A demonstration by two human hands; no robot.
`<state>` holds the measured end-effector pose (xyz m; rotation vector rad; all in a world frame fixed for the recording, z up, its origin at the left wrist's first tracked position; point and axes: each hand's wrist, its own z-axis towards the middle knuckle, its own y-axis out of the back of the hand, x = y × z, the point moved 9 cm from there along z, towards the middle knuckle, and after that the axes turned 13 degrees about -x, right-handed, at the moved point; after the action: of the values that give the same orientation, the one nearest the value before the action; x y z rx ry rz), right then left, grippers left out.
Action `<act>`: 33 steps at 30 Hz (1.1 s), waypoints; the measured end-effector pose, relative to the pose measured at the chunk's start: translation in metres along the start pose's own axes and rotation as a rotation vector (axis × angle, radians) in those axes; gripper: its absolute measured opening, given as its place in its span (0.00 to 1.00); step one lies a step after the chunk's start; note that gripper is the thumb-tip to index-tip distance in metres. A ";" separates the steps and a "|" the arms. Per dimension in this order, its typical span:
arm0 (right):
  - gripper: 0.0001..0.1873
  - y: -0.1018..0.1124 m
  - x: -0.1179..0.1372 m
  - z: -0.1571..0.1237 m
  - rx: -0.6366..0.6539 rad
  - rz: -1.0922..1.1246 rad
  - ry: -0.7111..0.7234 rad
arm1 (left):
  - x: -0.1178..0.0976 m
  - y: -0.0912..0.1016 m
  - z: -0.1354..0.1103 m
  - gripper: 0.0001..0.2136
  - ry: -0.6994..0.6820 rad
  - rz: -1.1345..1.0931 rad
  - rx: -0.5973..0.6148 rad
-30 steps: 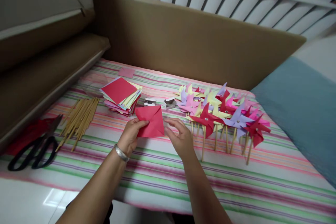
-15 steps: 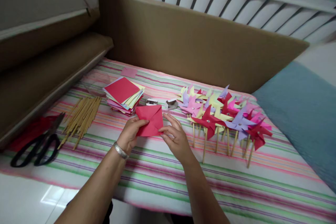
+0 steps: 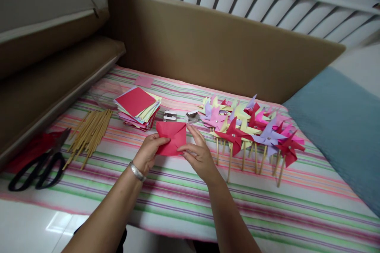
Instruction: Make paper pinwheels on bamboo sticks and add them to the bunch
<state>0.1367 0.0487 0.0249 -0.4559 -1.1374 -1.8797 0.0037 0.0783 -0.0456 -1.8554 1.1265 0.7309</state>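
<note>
A square of red paper [image 3: 175, 144] with crease or cut lines running in from its corners is held up over the striped cloth. My left hand [image 3: 149, 151] grips its left side, thumb on top. At the right edge, my right hand [image 3: 200, 156] pinches the paper between thumb and fingertips, with another finger by the upper right corner. Just beyond are two small open boxes, a white one [image 3: 170, 116] and a greyish one [image 3: 192, 116]. A stack of coloured paper squares [image 3: 137, 104] lies to the left of them.
Finished paper pinwheels [image 3: 234, 136] on sticks cluster at the right. On the left lie a bundle of thin wooden sticks [image 3: 90, 134] and black-handled scissors [image 3: 41, 170]. A pink paper piece [image 3: 144, 81] rests at the back, before a brown board [image 3: 208, 47].
The red paper has shifted slightly to the right and down in view, and both hands keep hold of it. The camera view has moved a little; the other things look unchanged.
</note>
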 end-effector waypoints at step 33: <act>0.03 0.000 -0.036 -0.004 -0.124 -0.100 -0.436 | 0.018 -0.013 -0.005 0.10 0.005 0.085 0.058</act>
<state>0.1568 0.0626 -0.0017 -0.9280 -1.3468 -2.0013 0.0231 0.0697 -0.0526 -1.7707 1.2231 0.7347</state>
